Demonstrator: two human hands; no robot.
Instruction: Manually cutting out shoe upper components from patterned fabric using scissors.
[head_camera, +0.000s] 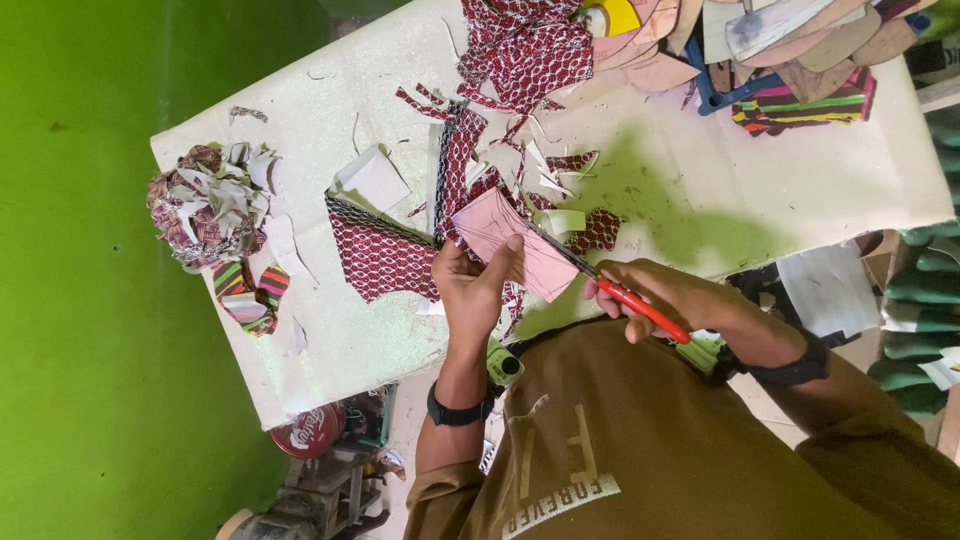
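Here, on a scrap-strewn white tabletop (700, 190) by a green wall (70, 300), the left hand (475, 285) grips a pink pattern piece (510, 240) while the right hand (665, 295) clasps red-handled scissors (610, 285).

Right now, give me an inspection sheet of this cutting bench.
Surface: white table, speckled, strewn with offcuts.
Job's things: pink backed piece of red patterned fabric; red-handled scissors with blades at its edge.
Clutter: heap of scraps at the table's corner; striped scraps; white paper trimmings; stack of sole-shaped cutouts at the far end; more red fabric.
Grips: left hand pinches the pink piece; right hand closed on the scissors' handles.
Cables: nothing seen.
Surroundings: green wall; red round tin below the table; green moulded forms at one side.
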